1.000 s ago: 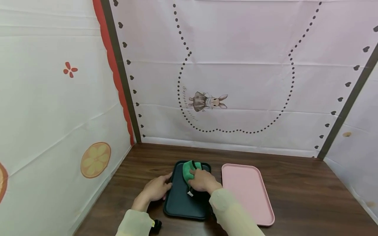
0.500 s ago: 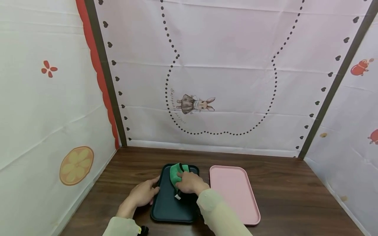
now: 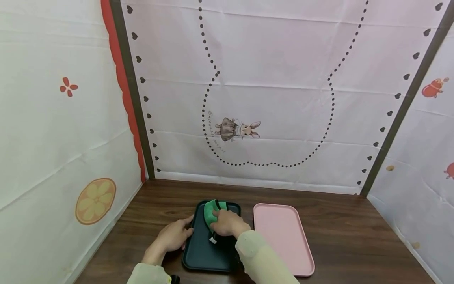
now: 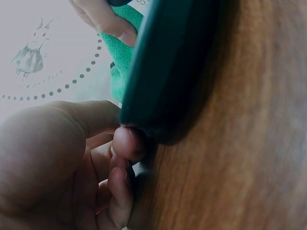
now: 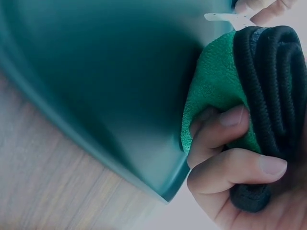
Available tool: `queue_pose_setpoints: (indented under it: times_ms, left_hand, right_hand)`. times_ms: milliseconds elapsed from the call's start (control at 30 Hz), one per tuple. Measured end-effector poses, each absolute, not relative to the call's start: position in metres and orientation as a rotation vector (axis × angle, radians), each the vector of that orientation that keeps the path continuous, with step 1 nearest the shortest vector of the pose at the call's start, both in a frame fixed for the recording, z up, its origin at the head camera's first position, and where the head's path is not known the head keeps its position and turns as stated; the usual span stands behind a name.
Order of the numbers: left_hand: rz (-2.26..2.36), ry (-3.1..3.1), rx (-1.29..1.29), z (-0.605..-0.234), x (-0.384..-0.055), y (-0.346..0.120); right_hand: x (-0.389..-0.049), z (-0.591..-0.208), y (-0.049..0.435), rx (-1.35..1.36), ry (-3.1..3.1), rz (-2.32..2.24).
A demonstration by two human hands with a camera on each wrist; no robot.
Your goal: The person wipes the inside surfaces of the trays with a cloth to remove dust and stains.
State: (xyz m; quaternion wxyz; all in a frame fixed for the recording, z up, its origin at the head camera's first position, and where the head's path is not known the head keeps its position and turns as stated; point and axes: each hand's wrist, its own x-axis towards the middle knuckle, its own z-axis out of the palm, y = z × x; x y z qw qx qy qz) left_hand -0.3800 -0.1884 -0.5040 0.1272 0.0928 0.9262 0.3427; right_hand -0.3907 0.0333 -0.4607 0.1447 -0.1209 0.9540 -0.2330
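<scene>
A dark green tray (image 3: pixel 202 256) lies on the brown wooden table. My left hand (image 3: pixel 173 236) holds the tray's left rim, thumb at the edge and other fingers curled beside and below it in the left wrist view. My right hand (image 3: pixel 228 223) grips a folded green cloth (image 3: pixel 209 213) with black edging, against the tray's upper part. In the right wrist view, fingertips (image 5: pixel 235 116) curl over the cloth's folded layers (image 5: pixel 216 72). A small white tag (image 3: pixel 213 240) sticks out from the cloth's near end. Part of the cloth is hidden under the right hand.
To the right of the dark tray lies a pink tray (image 3: pixel 283 236), partly behind the right sleeve (image 3: pixel 262 256). White printed sheets (image 3: pixel 283 98) form walls at the back and both sides. A small black object (image 3: pixel 175 279) shows by the left sleeve.
The head view has shifted, so the whole scene sits further left and slightly lower in it. Both hands keep their holds on tray and cloth, with little visible movement between them.
</scene>
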Motion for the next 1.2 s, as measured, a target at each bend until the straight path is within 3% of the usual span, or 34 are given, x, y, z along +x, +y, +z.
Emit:
queue_pose_setpoints:
  times_ms: [1200]
  left_hand:
    - [1.012,2.709,0.251,-0.502,-0.378,-0.187]
  right_hand:
    - [-0.369,-0.460,0.015,-0.360,2.780,-0.498]
